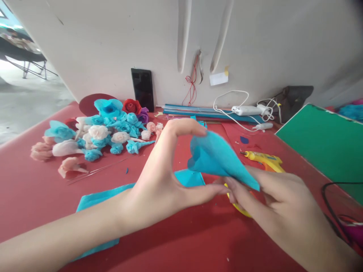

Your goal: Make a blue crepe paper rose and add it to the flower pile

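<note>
A piece of blue crepe paper (pixel 218 155), curved like a petal, is held up over the red table. My right hand (pixel 283 204) pinches its lower right end between thumb and fingers. Curved in a C shape, my left hand (pixel 164 173) has its index fingertip on the paper's upper edge, and its thumb reaches the right hand's fingertips below. Folded blue crepe paper (pixel 99 196) lies beneath the left forearm, partly covered. Yellow handles, perhaps of scissors (pixel 242 210), show beneath the right hand, mostly hidden.
Blue, white and pink paper flowers (pixel 99 132) are heaped at the left, near thin wires (pixel 96 172). A yellow glue gun (pixel 265 160) lies at the right beside a green board (pixel 326 151). Behind stand a phone (pixel 142 90) and a white power strip (pixel 246 110) with cables.
</note>
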Motion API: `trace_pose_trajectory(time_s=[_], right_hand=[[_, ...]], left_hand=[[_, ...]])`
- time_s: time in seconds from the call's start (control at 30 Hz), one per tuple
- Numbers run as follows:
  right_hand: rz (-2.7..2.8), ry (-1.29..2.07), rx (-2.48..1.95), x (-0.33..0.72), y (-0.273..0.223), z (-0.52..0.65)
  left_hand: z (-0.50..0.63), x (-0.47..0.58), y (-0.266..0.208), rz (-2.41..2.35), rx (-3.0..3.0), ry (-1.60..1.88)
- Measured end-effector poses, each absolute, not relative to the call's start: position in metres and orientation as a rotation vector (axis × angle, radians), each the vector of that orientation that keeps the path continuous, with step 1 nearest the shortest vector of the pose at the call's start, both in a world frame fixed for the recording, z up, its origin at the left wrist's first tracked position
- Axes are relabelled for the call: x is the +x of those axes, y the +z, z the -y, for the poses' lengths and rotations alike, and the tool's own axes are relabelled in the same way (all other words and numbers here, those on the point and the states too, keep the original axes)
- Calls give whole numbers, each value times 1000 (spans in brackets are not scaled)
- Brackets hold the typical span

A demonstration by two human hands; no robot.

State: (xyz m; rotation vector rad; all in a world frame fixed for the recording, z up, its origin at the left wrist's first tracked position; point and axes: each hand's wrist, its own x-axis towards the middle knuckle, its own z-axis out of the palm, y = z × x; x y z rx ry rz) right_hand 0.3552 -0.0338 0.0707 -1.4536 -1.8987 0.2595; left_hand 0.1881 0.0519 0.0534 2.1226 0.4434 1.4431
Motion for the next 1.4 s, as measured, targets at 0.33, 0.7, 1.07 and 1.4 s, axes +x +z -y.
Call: trace_pose_trajectory(time_s=[0.33, 0.7, 1.07, 1.4], right_hand=[[1725, 674, -1519, 351, 77, 32], [1556, 1178, -1323, 351, 70, 35], [1510, 1191, -1339, 345, 75, 31], [1285, 1503, -1117, 345, 61, 35]], left_hand=[[-43, 192, 66, -404, 1973, 1006], [-34, 190, 65, -362, 1706, 817], [-39, 190, 59, -323, 1259, 836], [-40, 190, 59, -300, 1142, 815]])
